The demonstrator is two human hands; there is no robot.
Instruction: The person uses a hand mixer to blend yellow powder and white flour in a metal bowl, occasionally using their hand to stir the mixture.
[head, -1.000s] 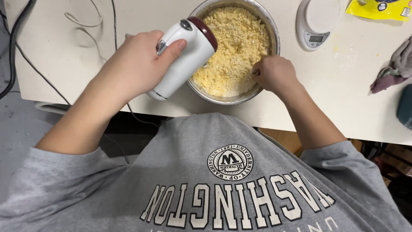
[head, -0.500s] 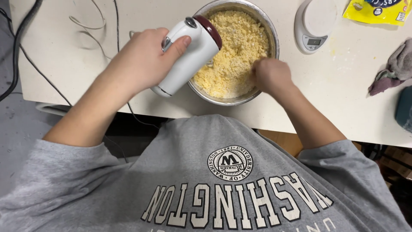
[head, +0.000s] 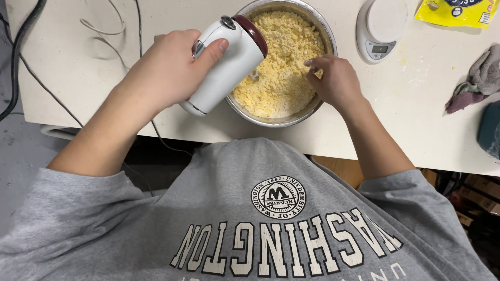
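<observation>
**Firmly gripping a hand mixer over a bowl of crumbly dough**

Seen from above, my left hand (head: 169,70) is wrapped tight around a white hand mixer (head: 224,62) with a dark red end, tilted into a steel mixing bowl (head: 284,120). My right hand (head: 336,80) clasps the bowl's near rim, fingers curled inside. Pale yellow crumbly mixture (head: 281,67) fills the bowl, which sits on the white surface (head: 416,119). I judge the mixer moderately heavy and smooth, best held by its handle; the bowl looks rigid but liable to slide. A kitchen scale (head: 380,28) stands just beyond.
</observation>
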